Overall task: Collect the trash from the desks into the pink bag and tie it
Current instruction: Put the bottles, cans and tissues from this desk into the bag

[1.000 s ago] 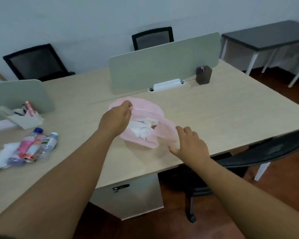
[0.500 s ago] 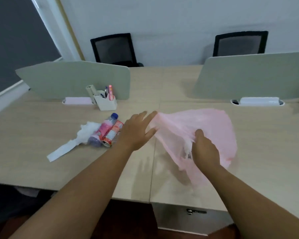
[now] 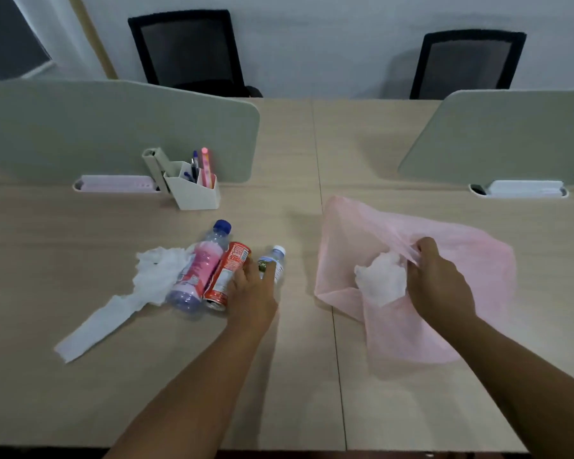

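The pink bag (image 3: 471,260) lies on the right desk with crumpled white tissue (image 3: 378,279) showing in its mouth. My right hand (image 3: 438,286) pinches the bag's upper rim and holds the mouth apart. A heap of trash lies on the left desk: a pink bottle with a blue cap (image 3: 199,263), a red can (image 3: 227,270), a small clear bottle (image 3: 275,258) and white tissue with a long paper strip (image 3: 156,276). My left hand (image 3: 252,293) is at the heap's right end, thumb and fingers closed around the small clear bottle and touching the red can.
A white pen holder (image 3: 193,190) with pens stands behind the trash against a grey-green divider (image 3: 113,127). A second divider (image 3: 511,137) stands at the right. Two black chairs (image 3: 189,51) face the far side of the desk (image 3: 80,376).
My view turned left and came closer to the desk. My left hand reached from the bag's edge to the trash heap and closed on the small bottle. My right hand kept hold of the bag.
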Demonstrator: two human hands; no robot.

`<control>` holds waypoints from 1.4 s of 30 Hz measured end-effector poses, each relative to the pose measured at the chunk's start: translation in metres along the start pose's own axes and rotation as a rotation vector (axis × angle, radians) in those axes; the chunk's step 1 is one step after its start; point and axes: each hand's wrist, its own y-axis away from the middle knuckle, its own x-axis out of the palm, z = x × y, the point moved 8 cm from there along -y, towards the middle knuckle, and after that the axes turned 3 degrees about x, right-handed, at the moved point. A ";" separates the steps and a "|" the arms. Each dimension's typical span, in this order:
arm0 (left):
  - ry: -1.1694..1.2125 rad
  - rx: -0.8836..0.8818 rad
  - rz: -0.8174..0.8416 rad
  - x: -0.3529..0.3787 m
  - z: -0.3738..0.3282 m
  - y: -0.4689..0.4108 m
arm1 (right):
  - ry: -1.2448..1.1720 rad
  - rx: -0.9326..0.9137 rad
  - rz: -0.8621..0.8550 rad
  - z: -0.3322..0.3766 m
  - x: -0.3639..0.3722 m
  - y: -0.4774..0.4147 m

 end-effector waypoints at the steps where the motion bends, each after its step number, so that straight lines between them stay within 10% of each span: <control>1: 0.077 0.010 0.009 -0.003 -0.001 -0.005 | -0.004 0.014 -0.008 -0.003 -0.005 -0.004; 10: 1.003 0.252 0.179 -0.071 -0.107 -0.019 | -0.178 0.167 -0.070 -0.029 -0.036 -0.029; 15: 0.826 0.372 0.253 -0.054 -0.179 -0.036 | -0.213 0.107 -0.007 -0.035 -0.034 -0.035; 20: 0.374 0.176 -0.244 -0.064 -0.118 -0.026 | -0.289 0.021 0.107 -0.029 -0.005 -0.040; 28: 0.005 -0.345 -0.023 -0.009 0.047 -0.003 | -0.232 -0.085 0.198 -0.019 0.044 -0.039; 32: -0.079 -0.239 -0.022 -0.001 0.049 -0.013 | -0.187 -0.025 0.157 -0.023 0.038 -0.045; 35: 0.305 -0.033 -0.065 -0.017 0.007 -0.031 | -0.147 0.075 0.090 -0.032 0.025 -0.047; 38: 0.710 0.226 0.080 -0.042 -0.067 -0.041 | -0.130 0.164 0.026 -0.038 0.011 -0.046; 42: 0.674 0.512 0.312 -0.040 -0.161 -0.049 | -0.152 0.247 -0.052 -0.043 -0.005 -0.034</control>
